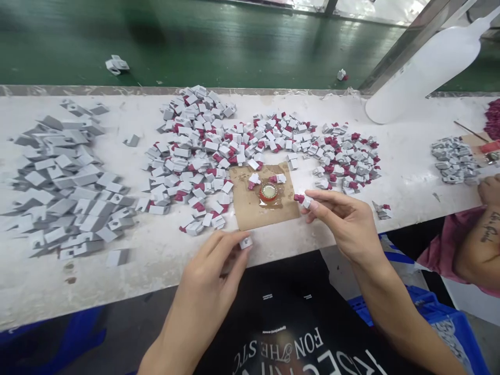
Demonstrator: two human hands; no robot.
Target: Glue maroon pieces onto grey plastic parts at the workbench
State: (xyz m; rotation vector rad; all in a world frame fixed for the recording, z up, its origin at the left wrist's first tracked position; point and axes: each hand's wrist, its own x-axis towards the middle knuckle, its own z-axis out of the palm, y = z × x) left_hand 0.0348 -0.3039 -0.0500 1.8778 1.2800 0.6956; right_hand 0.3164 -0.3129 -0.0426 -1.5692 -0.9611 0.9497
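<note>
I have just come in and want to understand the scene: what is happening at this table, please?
A person's left hand holds a small grey part; the right hand holds a grey-and-maroon piece. Between them, a bottle cap sits on wet-stained cardboard. Piles of similar pieces lie around. At right, a co-worker's arm shows.

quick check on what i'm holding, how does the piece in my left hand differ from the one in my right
The left piece shows only pale grey, with a small dark hole; the right piece has a dark red end. The left piece sits just off the cardboard's near edge, the right piece by its right edge. Both are small and held in the fingertips.
</note>
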